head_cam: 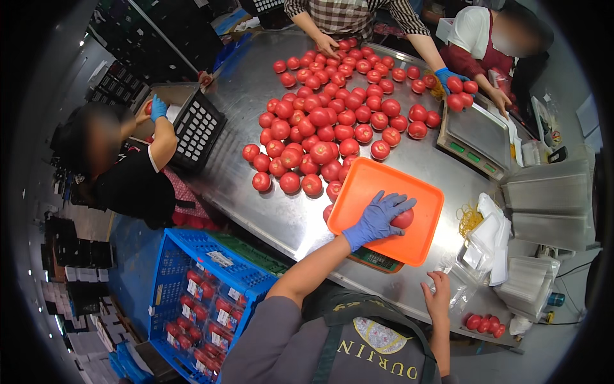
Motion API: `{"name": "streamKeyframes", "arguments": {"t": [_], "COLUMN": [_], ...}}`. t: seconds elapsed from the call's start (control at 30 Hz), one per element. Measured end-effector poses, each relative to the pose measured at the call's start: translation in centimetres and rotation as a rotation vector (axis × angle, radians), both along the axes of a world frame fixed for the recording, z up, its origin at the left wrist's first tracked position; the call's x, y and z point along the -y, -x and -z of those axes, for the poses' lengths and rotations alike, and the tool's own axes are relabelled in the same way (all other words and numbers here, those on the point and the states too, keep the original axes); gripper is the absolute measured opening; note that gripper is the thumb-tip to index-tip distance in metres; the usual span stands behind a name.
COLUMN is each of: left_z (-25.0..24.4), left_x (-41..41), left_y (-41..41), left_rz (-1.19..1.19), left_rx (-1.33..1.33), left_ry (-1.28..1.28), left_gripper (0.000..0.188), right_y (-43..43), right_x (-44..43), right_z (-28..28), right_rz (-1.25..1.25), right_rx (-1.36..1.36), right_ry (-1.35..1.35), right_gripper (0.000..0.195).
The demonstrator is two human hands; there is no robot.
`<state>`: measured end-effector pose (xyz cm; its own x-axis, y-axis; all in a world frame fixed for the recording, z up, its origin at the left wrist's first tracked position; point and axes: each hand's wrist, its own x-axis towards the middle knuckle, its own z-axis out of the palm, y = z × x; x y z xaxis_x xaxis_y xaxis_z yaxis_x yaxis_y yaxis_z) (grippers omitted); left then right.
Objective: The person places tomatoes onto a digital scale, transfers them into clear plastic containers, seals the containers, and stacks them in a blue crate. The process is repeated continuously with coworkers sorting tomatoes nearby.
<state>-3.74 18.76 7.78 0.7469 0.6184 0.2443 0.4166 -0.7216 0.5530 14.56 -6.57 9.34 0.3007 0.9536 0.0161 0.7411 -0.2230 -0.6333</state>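
Note:
My left hand [379, 220], in a blue-violet glove, reaches over an orange plastic tray [355, 192]. Its thumb and fingers curve around one red tomato [404, 219] on the tray; the palm side is hidden. Beneath the tray, a digital scale [379, 260] shows only its front edge with the display. Bare and holding nothing, my right hand [437, 293] hovers by the near table edge with its fingers apart. A large spread of loose tomatoes [319, 117] lies beyond the tray, some against its left side.
Clear plastic containers [547, 201] stand stacked at right, near white packets [487, 240] and yellow rubber bands [469, 220]. A second scale [475, 129] sits farther back. Blue crate [160, 278] holds packed tomatoes at lower left. Co-workers' hands handle tomatoes across the steel table [240, 211] and at a black crate [199, 127].

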Motion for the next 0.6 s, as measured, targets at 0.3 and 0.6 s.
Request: {"name": "streamKeyframes", "arguments": {"t": [0.3, 0.6], "left_z": [1.4, 7.6], "left_x": [-14.5, -19.2], "left_y": [15.8, 21.7], "left_rz": [-0.861, -0.579], "left_rx": [0.525, -0.402], "left_ry": [0.125, 0.083], "left_gripper": [0.022, 0.078], "right_y": [-0.6, 1.3], "right_x": [5.9, 4.0], "right_z": [1.0, -0.1], "right_rz": [0.142, 0.149], "right_rx": [-0.001, 0.032], "right_ry": [0.093, 0.098], "right_gripper": [0.027, 0.026]}}
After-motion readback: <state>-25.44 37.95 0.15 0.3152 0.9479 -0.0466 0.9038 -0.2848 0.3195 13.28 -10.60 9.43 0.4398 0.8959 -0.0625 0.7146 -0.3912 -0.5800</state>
